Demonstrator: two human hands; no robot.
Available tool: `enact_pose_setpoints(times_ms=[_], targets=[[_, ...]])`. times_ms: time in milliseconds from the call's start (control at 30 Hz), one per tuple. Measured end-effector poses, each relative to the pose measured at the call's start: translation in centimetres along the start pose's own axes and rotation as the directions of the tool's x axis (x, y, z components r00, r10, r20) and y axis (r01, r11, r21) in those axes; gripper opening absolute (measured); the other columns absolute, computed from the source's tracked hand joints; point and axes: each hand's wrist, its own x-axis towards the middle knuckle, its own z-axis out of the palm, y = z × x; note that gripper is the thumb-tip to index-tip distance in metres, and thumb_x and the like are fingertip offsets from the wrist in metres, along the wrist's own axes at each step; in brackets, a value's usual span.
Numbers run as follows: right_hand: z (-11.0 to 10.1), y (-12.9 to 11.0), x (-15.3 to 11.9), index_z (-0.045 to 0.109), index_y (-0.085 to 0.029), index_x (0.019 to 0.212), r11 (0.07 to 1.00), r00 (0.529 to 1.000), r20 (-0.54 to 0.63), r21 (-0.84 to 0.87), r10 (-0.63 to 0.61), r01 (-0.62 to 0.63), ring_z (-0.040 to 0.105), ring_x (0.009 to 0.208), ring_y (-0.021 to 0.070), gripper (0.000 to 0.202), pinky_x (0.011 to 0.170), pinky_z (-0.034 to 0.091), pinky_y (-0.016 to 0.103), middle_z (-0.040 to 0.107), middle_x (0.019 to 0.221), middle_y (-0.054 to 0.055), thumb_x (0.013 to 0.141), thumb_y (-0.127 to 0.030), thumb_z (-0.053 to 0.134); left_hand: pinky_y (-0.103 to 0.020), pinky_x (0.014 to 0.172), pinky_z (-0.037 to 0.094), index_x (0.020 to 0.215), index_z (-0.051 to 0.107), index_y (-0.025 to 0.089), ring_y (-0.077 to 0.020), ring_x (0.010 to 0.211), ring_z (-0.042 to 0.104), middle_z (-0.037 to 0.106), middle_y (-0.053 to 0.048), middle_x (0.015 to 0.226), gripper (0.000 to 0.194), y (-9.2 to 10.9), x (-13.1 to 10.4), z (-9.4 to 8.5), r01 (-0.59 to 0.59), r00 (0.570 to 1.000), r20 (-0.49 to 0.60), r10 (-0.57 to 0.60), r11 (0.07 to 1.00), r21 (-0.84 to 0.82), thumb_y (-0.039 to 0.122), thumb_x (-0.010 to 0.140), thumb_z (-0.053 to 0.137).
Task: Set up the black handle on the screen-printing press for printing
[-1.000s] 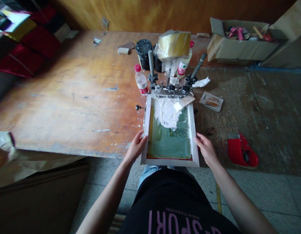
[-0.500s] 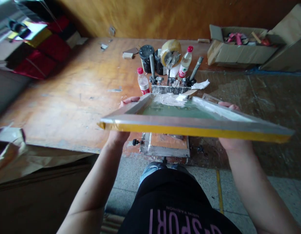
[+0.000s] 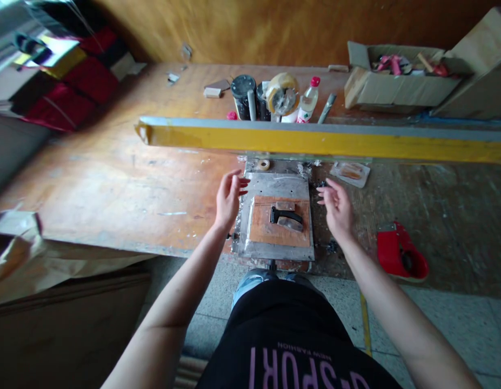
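Note:
A screen printing frame (image 3: 250,139) with yellow tape on its near edge stands raised on the press; its mesh is hidden from here. Below it, my left hand (image 3: 229,197) hovers by the left side of the metal base plate (image 3: 279,185), fingers apart and holding nothing. To the plate's right, my right hand (image 3: 338,208) is likewise open and bare. Between them, on the plate, lies a brown board (image 3: 261,231). A black-handled piece (image 3: 289,214) rests on this board, its kind unclear. A small tape roll (image 3: 264,165) sits at the plate's far end.
Behind the frame stand a dark jar (image 3: 242,94), a large tape roll (image 3: 283,93) and a red-capped bottle (image 3: 309,100). A red tape dispenser (image 3: 401,253) lies at right, near a clear plastic packet (image 3: 351,174). An open cardboard box (image 3: 404,93) is at back right.
The frame has swung up and away from me, and both hands have let go of it. They have come down beside the base plate, which now shows with the board on it.

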Motion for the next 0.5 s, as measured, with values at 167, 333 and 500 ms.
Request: enact_pose_setpoints(times_ms=[167, 333, 500], targets=[[2.8, 6.0, -0.9, 0.069, -0.021, 0.103, 0.932, 0.987, 0.123, -0.334, -0.108, 0.143, 0.06, 0.105, 0.0247, 0.038, 0.097, 0.046, 0.045, 0.069, 0.106, 0.012, 0.094, -0.045, 0.041, -0.041, 0.102, 0.04, 0.107, 0.067, 0.019, -0.022, 0.11, 0.057, 0.067, -0.009, 0.118, 0.032, -6.3, -1.4, 2.0, -0.174, 0.973, 0.221, 0.066, 0.839, 0.515, 0.035, 0.096, 0.041], [4.1, 7.9, -1.0, 0.07, -0.022, 0.105, 0.891, 0.975, 0.154, -0.404, -0.159, 0.209, 0.057, 0.107, 0.0242, 0.036, 0.1, 0.043, 0.046, 0.069, 0.109, 0.01, 0.096, -0.038, 0.039, -0.04, 0.104, 0.037, 0.119, 0.064, 0.019, -0.0229, 0.113, 0.054, 0.064, -0.01, 0.123, 0.036, -8.7, -1.9, 2.6, -0.29, 0.945, 0.306, 0.114, 0.723, 0.627, 0.03, 0.096, 0.038], [4.2, 8.5, -0.5, 0.071, -0.022, 0.105, 0.875, 0.974, 0.138, -0.43, -0.182, 0.224, 0.056, 0.104, 0.0238, 0.034, 0.097, 0.044, 0.043, 0.069, 0.106, 0.01, 0.096, -0.037, 0.042, -0.038, 0.1, 0.038, 0.118, 0.064, 0.017, -0.0227, 0.108, 0.054, 0.064, -0.009, 0.119, 0.037, -8.9, -1.7, 2.6, -0.337, 0.933, 0.326, 0.15, 0.68, 0.651, 0.032, 0.097, 0.037]])
